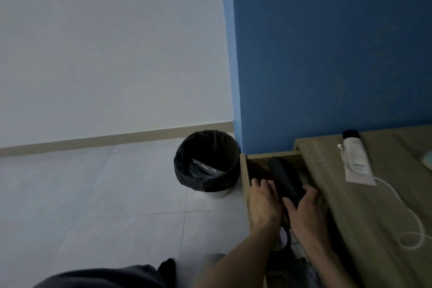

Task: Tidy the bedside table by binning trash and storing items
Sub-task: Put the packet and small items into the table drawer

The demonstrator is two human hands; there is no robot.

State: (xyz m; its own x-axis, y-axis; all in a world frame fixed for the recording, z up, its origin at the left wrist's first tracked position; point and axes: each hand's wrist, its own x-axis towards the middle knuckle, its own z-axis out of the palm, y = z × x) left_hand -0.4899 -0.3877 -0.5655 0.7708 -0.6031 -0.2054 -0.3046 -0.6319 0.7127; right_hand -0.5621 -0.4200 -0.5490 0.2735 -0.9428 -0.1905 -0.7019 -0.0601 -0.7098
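Two hands around black case

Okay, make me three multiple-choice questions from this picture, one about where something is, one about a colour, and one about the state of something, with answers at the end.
1. Where does the bin stand?
A. on the floor beside the open drawer
B. on the tabletop
C. inside the drawer

2. What colour is the wall behind the bedside table?
A. green
B. blue
C. red

3. What is the state of the white tube?
A. lying on the tabletop, untouched
B. held in the left hand
C. dropped in the bin

Answers:
1. A, the bin sits on the floor tiles just left of the drawer.
2. B, the wall above the table is blue.
3. A, the tube lies flat beside the white cable, while the left hand and right hand are both down in the drawer at a dark object.
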